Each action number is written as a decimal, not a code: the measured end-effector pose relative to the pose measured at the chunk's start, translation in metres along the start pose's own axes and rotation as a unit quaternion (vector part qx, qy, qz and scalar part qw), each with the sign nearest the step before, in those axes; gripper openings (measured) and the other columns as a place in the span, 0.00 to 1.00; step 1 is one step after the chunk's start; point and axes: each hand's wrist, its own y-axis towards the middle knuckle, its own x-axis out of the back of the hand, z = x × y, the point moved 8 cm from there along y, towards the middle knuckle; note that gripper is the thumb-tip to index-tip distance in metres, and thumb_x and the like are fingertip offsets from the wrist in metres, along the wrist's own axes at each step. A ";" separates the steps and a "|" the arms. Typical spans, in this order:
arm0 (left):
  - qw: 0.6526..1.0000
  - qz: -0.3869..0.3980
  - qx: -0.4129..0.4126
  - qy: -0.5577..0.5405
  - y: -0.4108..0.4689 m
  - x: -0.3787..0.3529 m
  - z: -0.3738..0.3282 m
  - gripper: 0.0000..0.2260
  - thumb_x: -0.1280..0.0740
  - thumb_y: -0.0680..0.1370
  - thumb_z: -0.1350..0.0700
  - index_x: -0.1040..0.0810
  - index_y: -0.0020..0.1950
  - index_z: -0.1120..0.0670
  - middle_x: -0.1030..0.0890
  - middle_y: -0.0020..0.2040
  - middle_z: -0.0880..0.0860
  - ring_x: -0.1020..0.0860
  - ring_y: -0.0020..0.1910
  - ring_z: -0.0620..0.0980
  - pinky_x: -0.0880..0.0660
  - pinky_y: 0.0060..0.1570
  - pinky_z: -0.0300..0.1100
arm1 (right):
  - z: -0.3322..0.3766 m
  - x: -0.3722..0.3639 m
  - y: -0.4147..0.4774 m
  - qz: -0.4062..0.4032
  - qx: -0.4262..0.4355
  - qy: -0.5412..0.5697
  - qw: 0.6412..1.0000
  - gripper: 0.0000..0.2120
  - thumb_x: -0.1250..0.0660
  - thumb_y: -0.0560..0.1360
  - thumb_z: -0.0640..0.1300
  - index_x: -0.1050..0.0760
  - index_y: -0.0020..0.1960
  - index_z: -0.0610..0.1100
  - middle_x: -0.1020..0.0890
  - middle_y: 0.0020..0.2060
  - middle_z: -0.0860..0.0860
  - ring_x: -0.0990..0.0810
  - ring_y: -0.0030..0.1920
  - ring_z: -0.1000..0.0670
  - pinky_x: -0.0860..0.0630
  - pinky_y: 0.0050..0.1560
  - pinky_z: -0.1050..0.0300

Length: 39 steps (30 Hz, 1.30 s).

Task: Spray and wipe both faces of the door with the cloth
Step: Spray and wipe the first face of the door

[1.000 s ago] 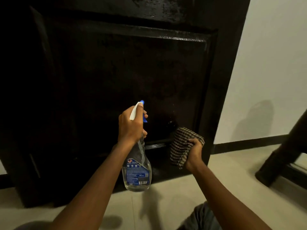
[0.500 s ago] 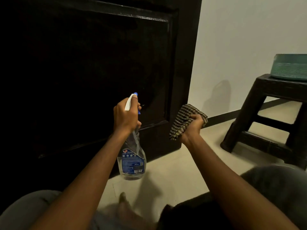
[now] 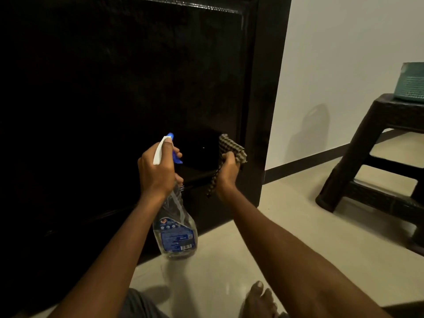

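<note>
The dark wooden door [image 3: 128, 88] fills the left and middle of the head view, and its lower panel faces me. My left hand [image 3: 157, 171] grips a clear spray bottle [image 3: 175, 228] with a white and blue trigger head, its nozzle pointing at the door. My right hand [image 3: 226, 173] holds a checked cloth [image 3: 229, 150] bunched against the lower right corner of the panel. Part of the cloth hangs down below my hand.
A white wall [image 3: 344, 65] with a dark skirting runs right of the door. A dark plastic stool [image 3: 376, 157] carrying a teal basket [image 3: 410, 83] stands at the right. Pale floor tiles [image 3: 286, 226] lie below. My bare foot [image 3: 259, 299] shows at the bottom.
My right hand has carried the cloth from beside the door's edge onto the lower right corner of the panel. The view has shifted slightly. The spray bottle stays aimed at the door.
</note>
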 end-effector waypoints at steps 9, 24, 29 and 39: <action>1.000 0.016 -0.006 -0.015 -0.013 -0.006 -0.013 0.18 0.44 0.85 0.49 0.23 0.42 0.55 0.19 0.39 0.51 0.22 0.21 0.51 0.25 0.20 0.43 | -0.034 0.037 -0.055 0.058 -0.132 0.072 0.987 0.18 0.44 0.78 0.46 0.22 0.59 0.39 0.16 0.53 0.40 0.20 0.55 0.39 0.24 0.59 0.42; 0.971 0.206 -0.001 -0.123 -0.051 -0.251 -0.042 0.18 0.42 0.84 0.49 0.23 0.47 0.61 0.20 0.43 0.61 0.21 0.30 0.54 0.26 0.22 0.37 | 0.063 0.272 0.059 -0.118 -0.051 0.137 0.982 0.21 0.44 0.77 0.49 0.25 0.64 0.39 0.18 0.55 0.41 0.20 0.53 0.41 0.23 0.54 0.47; 0.963 0.220 0.025 -0.156 -0.013 -0.347 -0.002 0.14 0.42 0.84 0.50 0.25 0.45 0.56 0.20 0.43 0.58 0.20 0.30 0.50 0.22 0.24 0.41 | 0.090 0.282 0.174 -0.054 -0.064 0.017 0.996 0.20 0.45 0.77 0.49 0.24 0.62 0.41 0.18 0.56 0.41 0.20 0.55 0.39 0.22 0.56 0.43; 0.962 0.229 0.012 -0.149 0.056 -0.380 -0.059 0.17 0.42 0.81 0.48 0.23 0.47 0.61 0.19 0.41 0.61 0.21 0.27 0.54 0.27 0.22 0.36 | 0.166 0.260 0.227 -0.084 -0.114 -0.002 0.990 0.19 0.47 0.80 0.51 0.23 0.59 0.42 0.18 0.55 0.42 0.21 0.57 0.41 0.27 0.64 0.44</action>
